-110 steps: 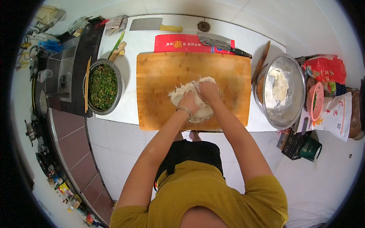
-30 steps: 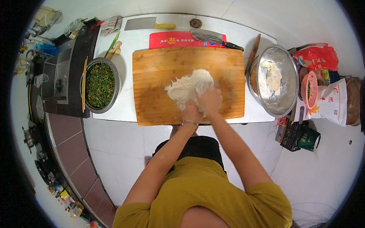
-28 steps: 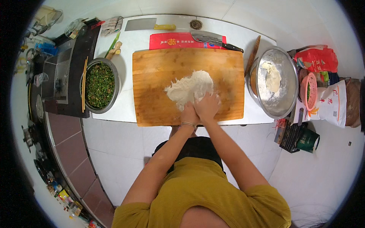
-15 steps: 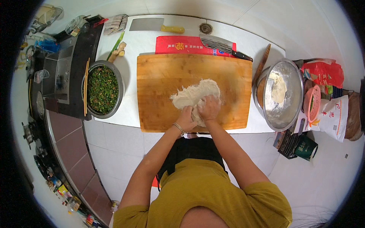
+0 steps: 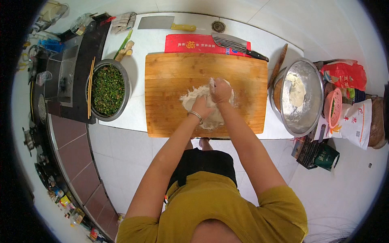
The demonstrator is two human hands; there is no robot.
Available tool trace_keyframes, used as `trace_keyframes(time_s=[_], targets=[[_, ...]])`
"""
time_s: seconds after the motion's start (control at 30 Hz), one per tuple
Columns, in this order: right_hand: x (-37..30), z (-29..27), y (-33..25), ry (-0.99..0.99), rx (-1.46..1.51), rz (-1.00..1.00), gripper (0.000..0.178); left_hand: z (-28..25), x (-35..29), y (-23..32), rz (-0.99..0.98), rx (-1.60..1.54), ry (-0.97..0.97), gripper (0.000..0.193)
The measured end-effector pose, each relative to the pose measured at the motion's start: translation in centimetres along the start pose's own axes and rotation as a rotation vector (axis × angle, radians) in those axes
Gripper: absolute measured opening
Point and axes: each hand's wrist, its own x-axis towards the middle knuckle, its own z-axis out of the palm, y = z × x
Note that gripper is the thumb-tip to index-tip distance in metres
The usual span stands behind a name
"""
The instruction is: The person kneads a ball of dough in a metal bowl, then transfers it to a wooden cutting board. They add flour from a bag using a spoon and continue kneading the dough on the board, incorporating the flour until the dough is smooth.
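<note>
Dough: a loose, floury white heap (image 5: 213, 118) on the near half of the wooden board (image 5: 162, 89), right of the board's middle, directly under both hands.
Long axis: not certain, as the hands cover the middle; what shows is a ragged band across the far side and a lobe reaching back toward the body.
Left-hand grip (image 5: 201, 107): palm down on the heap's left part, fingers pointing away from the body; whether they close on dough cannot be told.
Right-hand grip (image 5: 221, 91): at the far side, knuckles bent, floured; whether anything is pinched inside is hidden.
Nearer hand: both touch the dough; the left sits closer to the body.
Left of board: a bowl (image 5: 129, 91) of chopped greens (image 5: 107, 91), chopsticks (image 5: 90, 89) along its outer side.
Right of board: a wooden stick (image 5: 278, 65), then a steel bowl (image 5: 314, 105) holding a pale lump (image 5: 296, 91).
Beyond board: on the tabletop (image 5: 150, 40), a cleaver (image 5: 158, 22) and a slotted knife (image 5: 231, 41), the latter across a red packet (image 5: 178, 43).
In the way: chiefly each hand beside the other; both blades lie well apart from them.
</note>
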Motion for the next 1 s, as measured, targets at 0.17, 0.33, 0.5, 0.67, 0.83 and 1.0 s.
trace_keyframes(time_s=[0.17, 0.33, 0.5, 0.67, 0.83, 1.0], targets=[[-2.7, -3.8, -4.9, -0.02, 0.116, 0.224, 0.033, 1.7, -4.5, 0.7, -0.002, 0.046, 0.144, 0.042], [-7.8, -5.0, -3.5, 0.124, -0.181, 0.14, 0.03, 5.3, -6.8, 0.7, 0.076, 0.084, 0.264, 0.041], [-8.8, -1.9, -0.3, 0.19, -0.08, 0.034, 0.028, 3.2, -6.4, -0.7, 0.145, -0.028, 0.084, 0.049], [-5.6, -1.0, 1.0, 0.09, 0.078, -0.073, 0.02, -0.1, -5.1, -0.4, 0.241, -0.028, 0.06, 0.054], [-2.5, 0.7, 2.0, 0.151, 0.047, -0.236, 0.013, 0.4, -2.7, -0.3, 0.059, -0.155, 0.078, 0.059], [0.3, 1.0, 2.3, 0.086, -0.024, -0.271, 0.019, 0.2, 0.5, 1.5, -0.145, 0.044, 0.005, 0.062]])
